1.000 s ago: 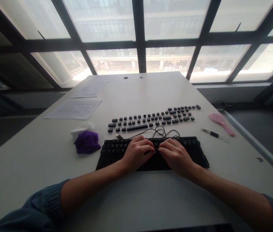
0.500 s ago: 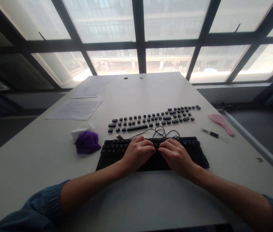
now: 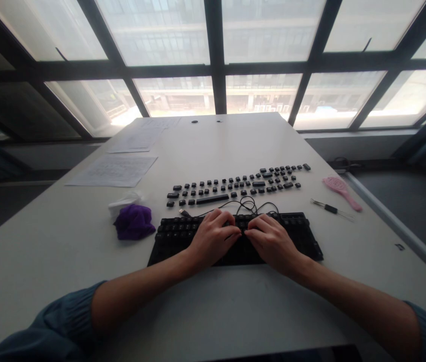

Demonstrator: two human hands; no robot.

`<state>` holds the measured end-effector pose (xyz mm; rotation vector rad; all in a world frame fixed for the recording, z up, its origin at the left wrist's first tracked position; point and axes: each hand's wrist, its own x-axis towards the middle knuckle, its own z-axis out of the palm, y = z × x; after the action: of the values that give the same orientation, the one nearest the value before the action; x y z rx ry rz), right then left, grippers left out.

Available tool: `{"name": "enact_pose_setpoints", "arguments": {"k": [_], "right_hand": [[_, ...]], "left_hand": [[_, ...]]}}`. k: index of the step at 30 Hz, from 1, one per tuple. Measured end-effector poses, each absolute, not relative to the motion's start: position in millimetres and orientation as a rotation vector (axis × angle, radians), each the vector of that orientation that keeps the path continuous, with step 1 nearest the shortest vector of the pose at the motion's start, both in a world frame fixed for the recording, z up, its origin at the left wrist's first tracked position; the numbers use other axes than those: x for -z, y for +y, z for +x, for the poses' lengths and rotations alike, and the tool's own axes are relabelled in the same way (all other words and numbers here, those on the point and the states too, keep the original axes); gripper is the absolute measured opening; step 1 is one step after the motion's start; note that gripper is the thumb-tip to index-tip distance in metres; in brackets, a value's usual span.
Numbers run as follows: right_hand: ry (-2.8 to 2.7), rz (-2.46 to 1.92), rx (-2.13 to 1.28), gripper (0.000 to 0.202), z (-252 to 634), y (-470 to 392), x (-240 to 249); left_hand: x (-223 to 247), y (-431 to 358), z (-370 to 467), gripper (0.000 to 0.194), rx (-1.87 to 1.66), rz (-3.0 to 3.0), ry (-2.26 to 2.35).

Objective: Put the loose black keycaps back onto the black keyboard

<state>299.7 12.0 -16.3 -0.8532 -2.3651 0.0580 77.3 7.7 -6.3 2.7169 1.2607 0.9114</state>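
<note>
A black keyboard (image 3: pixel 175 244) lies in front of me; its upper left rows carry keycaps, while its lower and right parts look bare and dark. My left hand (image 3: pixel 215 234) is over its middle with fingers curled and thumb drawn in, closed. Close beside it, my right hand (image 3: pixel 271 236) is also closed, fingertips together at the upper rows. Whatever the fingertips hold, if anything, is too small to make out. Beyond the keyboard, loose black keycaps (image 3: pixel 215 189) lie in rows, among them a long spacebar (image 3: pixel 212 199).
The keyboard's cable (image 3: pixel 248 202) is bunched behind it, ending in a USB plug (image 3: pixel 185 213). To the left are a purple cloth (image 3: pixel 134 222), a white packet (image 3: pixel 122 203) and papers (image 3: pixel 113 171). A wire keycap puller (image 3: pixel 331 208) and pink hairbrush (image 3: pixel 343 192) lie right, on a white table (image 3: pixel 66 236).
The fingers of my left hand are a little more bent and raised than before. My right hand has barely moved. The whole view has shifted slightly.
</note>
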Motion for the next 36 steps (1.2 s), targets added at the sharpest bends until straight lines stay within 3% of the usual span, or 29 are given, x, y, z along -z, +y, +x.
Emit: {"name": "enact_pose_setpoints", "arguments": {"k": [15,22,30,36], "right_hand": [[-2.097,-0.926,-0.33,0.016,300.0,11.7,5.0],[-2.049,-1.098,-0.187,0.012,338.8,52.5,-29.1],[-2.212,-1.552,0.072,0.017,384.5,197.3,-38.7],[-2.321,-1.66,0.023,0.018,383.9,249.7,-26.2]], "left_hand": [[-9.8,5.6,79.0,0.018,-1.018,2.605,1.283],[-38.6,19.8,68.4,0.018,-1.023,2.525,1.376],[-78.5,124.6,94.1,0.019,-0.812,2.485,1.432],[-61.5,217.3,139.0,0.013,-0.585,2.375,1.481]]}}
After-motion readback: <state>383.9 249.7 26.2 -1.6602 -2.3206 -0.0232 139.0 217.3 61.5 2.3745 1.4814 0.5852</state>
